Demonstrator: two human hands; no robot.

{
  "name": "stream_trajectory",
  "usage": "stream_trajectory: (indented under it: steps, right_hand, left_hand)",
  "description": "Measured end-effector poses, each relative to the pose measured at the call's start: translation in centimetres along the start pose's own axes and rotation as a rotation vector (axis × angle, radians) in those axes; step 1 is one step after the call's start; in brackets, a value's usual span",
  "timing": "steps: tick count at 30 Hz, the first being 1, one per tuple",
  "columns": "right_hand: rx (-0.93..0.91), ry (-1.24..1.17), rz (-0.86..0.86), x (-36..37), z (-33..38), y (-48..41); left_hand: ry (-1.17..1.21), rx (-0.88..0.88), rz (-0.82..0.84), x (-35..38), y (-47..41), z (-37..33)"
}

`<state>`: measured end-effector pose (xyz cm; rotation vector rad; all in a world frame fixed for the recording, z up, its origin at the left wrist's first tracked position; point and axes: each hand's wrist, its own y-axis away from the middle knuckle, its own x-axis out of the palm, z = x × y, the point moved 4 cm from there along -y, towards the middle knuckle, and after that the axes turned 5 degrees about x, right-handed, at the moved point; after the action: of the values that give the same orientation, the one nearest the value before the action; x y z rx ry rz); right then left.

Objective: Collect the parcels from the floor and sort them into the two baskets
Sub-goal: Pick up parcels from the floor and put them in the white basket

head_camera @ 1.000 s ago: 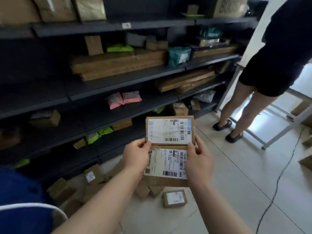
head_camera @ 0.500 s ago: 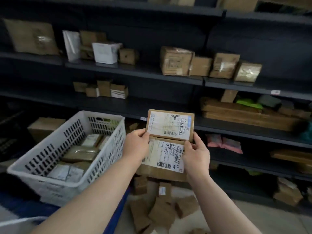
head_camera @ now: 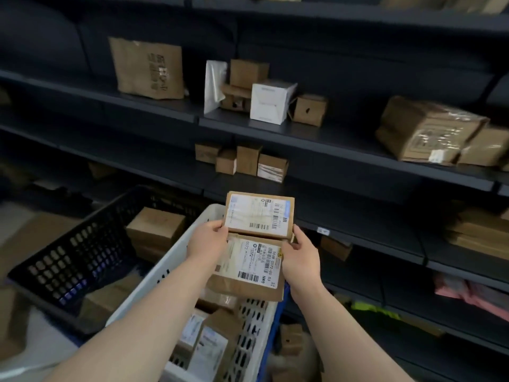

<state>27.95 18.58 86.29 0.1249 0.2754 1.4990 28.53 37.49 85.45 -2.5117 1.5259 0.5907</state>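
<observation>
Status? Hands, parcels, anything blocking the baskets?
Left hand and right hand hold upper parcel and lower parcel together. Held over white basket; black basket to its left. Nothing in the way.

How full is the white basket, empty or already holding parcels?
Not empty: the white basket holds several labelled parcels, seen through its open top. How deep they lie cannot be told.

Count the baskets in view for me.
2. The black basket is at left, boxes inside; the white basket stands beside it on the right, under the held parcels. Others may be hidden.
</observation>
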Motion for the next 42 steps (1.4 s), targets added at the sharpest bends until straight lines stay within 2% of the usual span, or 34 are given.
stream_trajectory:
  steps: [14, 24, 30, 34, 38, 42]
  right_hand:
    - [0.217, 0.085, 0.009, 7.9, -7.4, -11.9]
    - [0.431, 0.138, -0.067, 10.1, -10.7, -16.9]
    - [0.64, 0.12, -0.059, 13.2, -14.1, -19.4]
    - [0.67, 0.083, -0.154, 14.0, -14.5, -18.1]
    - [0.635, -0.008, -0.24, 13.9, -13.4, -15.6]
    - [0.577, -0.035, -0.319, 13.0, -11.8, -12.6]
  left_hand:
    - [-0.13, -0.194, 0.123, 1.6, -9.9, 7.6]
    - [-0.204, -0.246, 0.369, 5.1, -17.4, 10.9]
    - [-0.292, -0.283, 0.559, 5.4, -21.4, 12.9]
    - [-0.28, -0.237, 0.567, 4.7, -22.0, 13.5]
    - [-0.27, -0.103, 0.579, 4.8, -21.2, 12.6]
    - [-0.181, -0.034, 0.66, 5.3, -18.2, 9.9]
